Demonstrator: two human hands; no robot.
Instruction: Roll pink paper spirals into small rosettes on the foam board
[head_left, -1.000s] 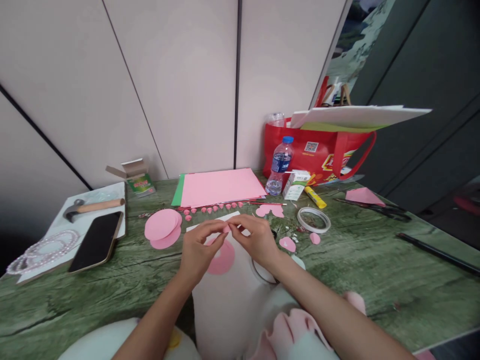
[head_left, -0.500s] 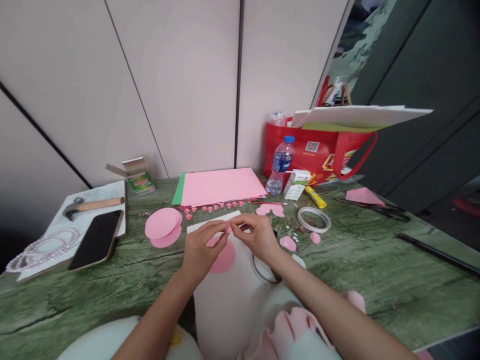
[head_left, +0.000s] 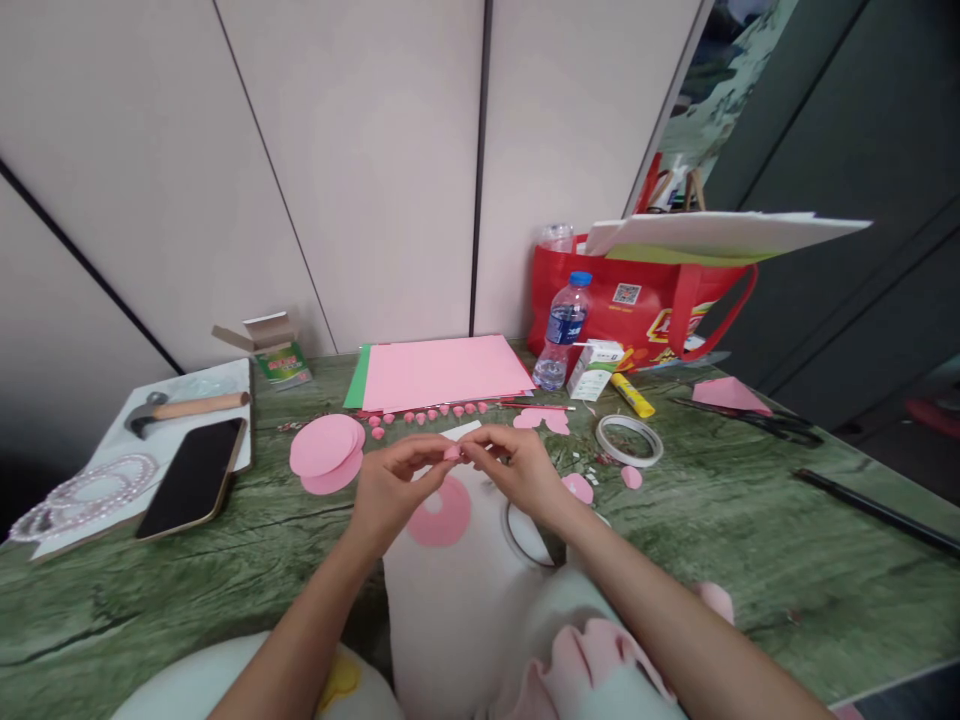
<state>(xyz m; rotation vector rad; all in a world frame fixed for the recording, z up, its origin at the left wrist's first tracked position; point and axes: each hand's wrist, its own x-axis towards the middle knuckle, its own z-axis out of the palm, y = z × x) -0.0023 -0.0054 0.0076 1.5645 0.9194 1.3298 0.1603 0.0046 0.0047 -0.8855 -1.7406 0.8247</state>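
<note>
Between the fingertips of my left hand point(head_left: 394, 488) is a small pink paper roll point(head_left: 451, 453). My right hand point(head_left: 520, 474) meets it from the other side, thumb and forefinger pinched at the roll's right end. Both hands hover above a white board point(head_left: 442, 600), on which a pink paper ring point(head_left: 442, 512) lies. A roll of tape point(head_left: 529, 535) sits on the board, partly covered by my right wrist. Beyond my hands, several small pink rolled paper pieces point(head_left: 431, 415) stand in a row. Left of my left hand are stacked pink paper circles point(head_left: 326, 450).
Pink paper sheets point(head_left: 442, 372) lie at the back. A water bottle point(head_left: 564, 335), a small carton point(head_left: 594, 370), a glue stick point(head_left: 632, 395) and a red bag point(head_left: 637, 300) stand right. White tape point(head_left: 630, 440) and scissors point(head_left: 757, 420) lie right; a hammer point(head_left: 187, 407) and phone point(head_left: 193, 480) left.
My left hand has shifted slightly left and its fingers have spread a little, so more of the pink paper roll shows. My right hand stays pinched beside it.
</note>
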